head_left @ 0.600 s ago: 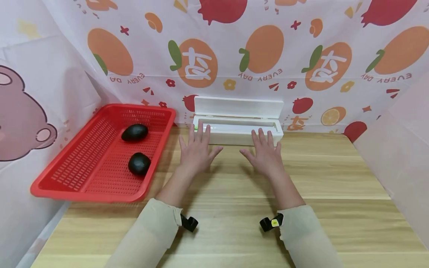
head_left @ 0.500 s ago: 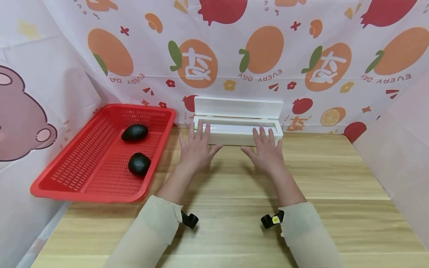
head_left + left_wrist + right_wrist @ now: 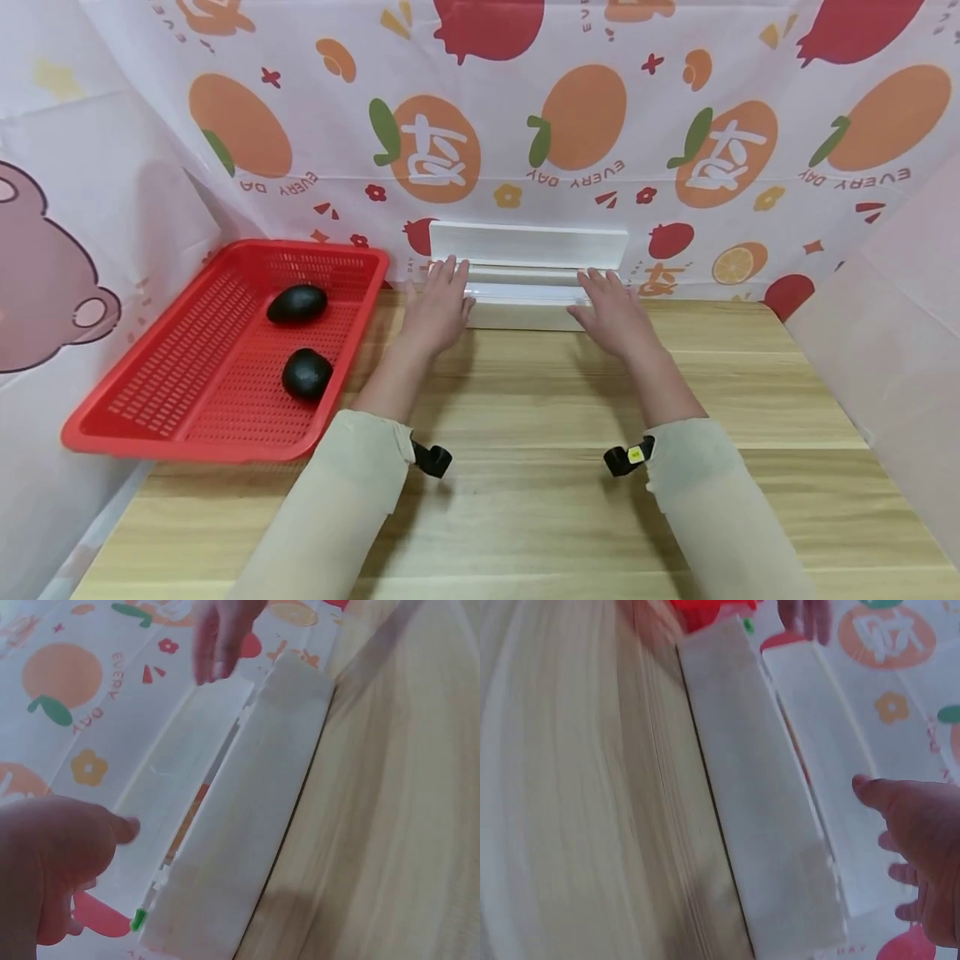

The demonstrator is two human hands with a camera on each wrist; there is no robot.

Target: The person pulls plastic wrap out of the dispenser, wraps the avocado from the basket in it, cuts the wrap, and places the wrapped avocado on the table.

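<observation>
Head view, box: I see a long white box [image 3: 527, 287] at the centre of the frame, against the fruit-print backdrop [image 3: 675, 125]. Its lid [image 3: 528, 245] stands raised behind it, leaning near the cloth, so the trough is open from above.
Head view, left hand: my left hand [image 3: 437, 302] lies over the box's left end, just left of centre. The fingers are straight and together, reaching over the front rim. They grip nothing.
Head view, right hand: my right hand [image 3: 611, 310] mirrors it over the right end, fingers straight and flat, also gripping nothing. One hand at each end suits a long, light box.
Head view, surroundings: a red basket [image 3: 150, 408] sits at the left of the frame, tilted up on the table's [image 3: 750, 400] edge. It holds two dark avocados [image 3: 297, 303], [image 3: 307, 373], well apart from both hands.
Left wrist view: the left hand fills the lower left corner, one fingertip [image 3: 129, 827] just above the raised lid. Whether it touches I cannot tell. A small green tab [image 3: 138, 922] marks the box end at the bottom.
Right wrist view: blurred. The right hand shows at the lower right, one fingertip [image 3: 864, 784] beside the lid. The box's front wall runs diagonally across the middle.
</observation>
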